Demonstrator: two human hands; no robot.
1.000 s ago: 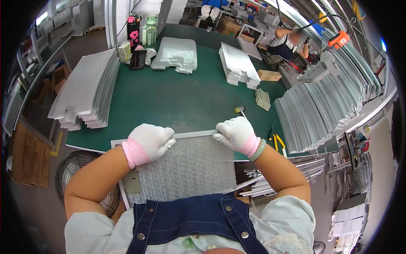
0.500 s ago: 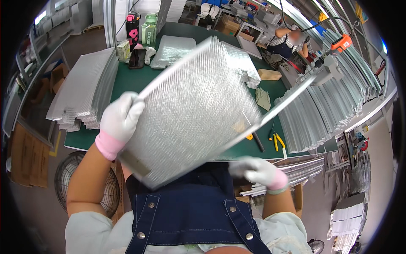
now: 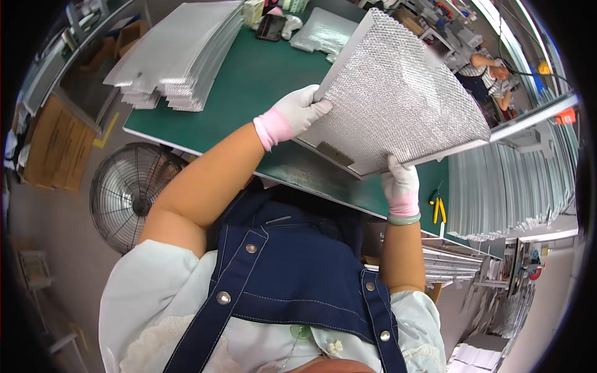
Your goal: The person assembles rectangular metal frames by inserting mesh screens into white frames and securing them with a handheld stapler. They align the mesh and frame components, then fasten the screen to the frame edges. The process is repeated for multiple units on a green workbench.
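Tilted above the green table (image 3: 242, 81) is a silver metal mesh panel (image 3: 404, 93) with a light metal edging strip along its left side. Another metal strip (image 3: 528, 123) runs along its lower right edge and stretches past the corner. A dark rectangular cutout or patch shows near the lower edge. My left hand (image 3: 297, 113), in a white glove with a pink cuff, is closed on the left edging. My right hand (image 3: 401, 183), gloved alike, grips the lower edge near the bottom corner; its fingers are partly behind the panel.
Stacked mesh sheets (image 3: 180, 50) stand on the table's left. Yellow-handled pliers (image 3: 439, 210) lie near the right front edge, beside a long row of stacked panels (image 3: 510, 193). A floor fan (image 3: 134, 199) stands at left. A co-worker (image 3: 491, 78) sits beyond.
My right hand has come up from below the table edge and taken hold of the panel's lower edge. My view has turned; the panel now appears farther right.
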